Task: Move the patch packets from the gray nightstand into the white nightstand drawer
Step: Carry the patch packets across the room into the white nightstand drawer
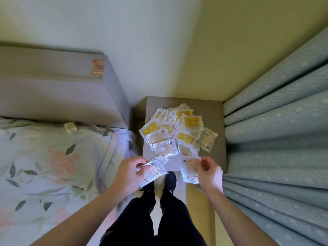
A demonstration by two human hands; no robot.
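A: Where are the patch packets point(177, 130) seen?

B: A loose heap is spread over the gray nightstand point(214, 110), between the bed point(44, 157) and the curtain point(276, 121).

A: And the grips?

B: One crumpled packet point(154, 172) is pinched by the left hand point(129, 173); a flat packet point(189, 170) is held by the right hand point(210, 170) at the near edge.

Packet pile point(175, 129) on nightstand point(213, 112), between bed point(44, 166) and curtain point(275, 121).
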